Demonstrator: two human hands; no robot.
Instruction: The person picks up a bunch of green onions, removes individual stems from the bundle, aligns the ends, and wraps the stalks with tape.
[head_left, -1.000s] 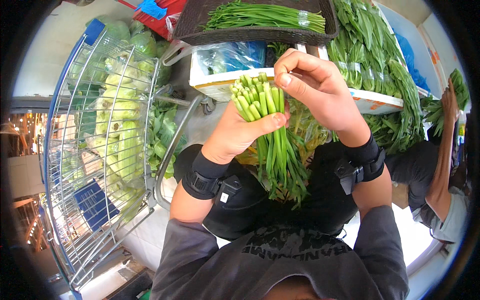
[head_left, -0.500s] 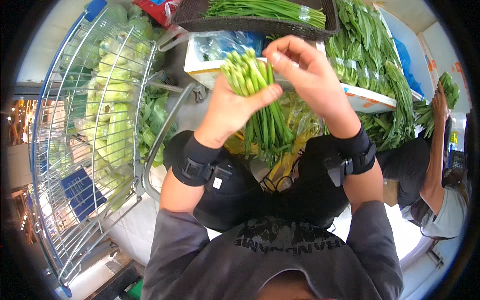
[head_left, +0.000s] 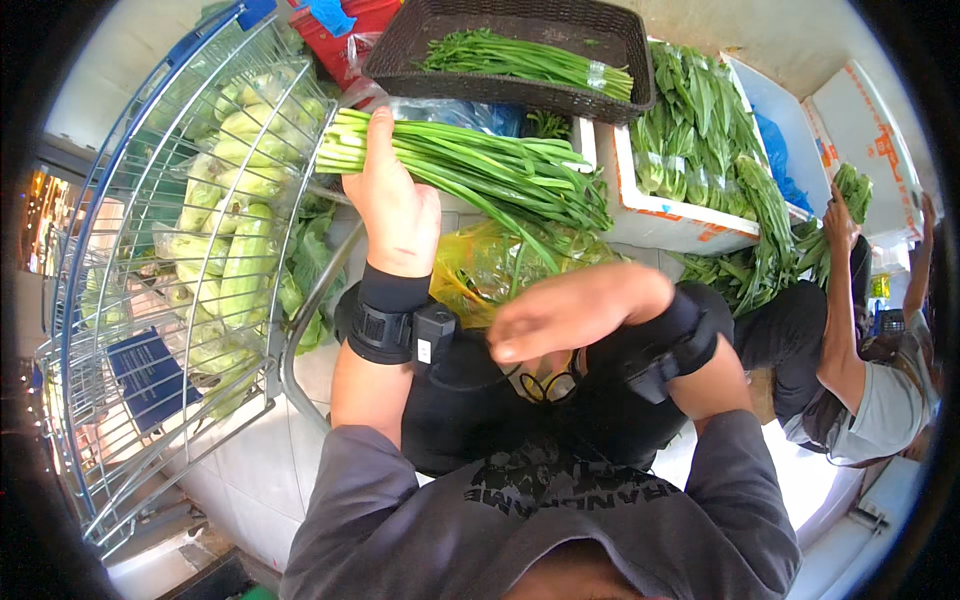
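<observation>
My left hand [head_left: 392,195] is closed around a bunch of garlic chives [head_left: 480,158], near its pale cut ends. The bunch lies almost level, its green leaves reaching to the right and some hanging lower. Over my lap, my right hand [head_left: 580,308] is apart from the bunch; motion blurs its fingers, which point left. Below the bunch, a yellow plastic bag [head_left: 470,262] lies between my knees, partly hidden by the leaves and my right hand.
On the left stands a wire shopping cart [head_left: 190,300] with bagged pale green gourds [head_left: 245,250]. A dark woven basket [head_left: 385,62] at the back contains more chives. Beside it, a white foam box [head_left: 690,215] holds leafy greens. At right a co-worker's hand [head_left: 838,222] grips greens.
My left hand has moved left and turned the bunch from hanging upright to nearly level. My right hand has left the bunch and dropped toward my lap.
</observation>
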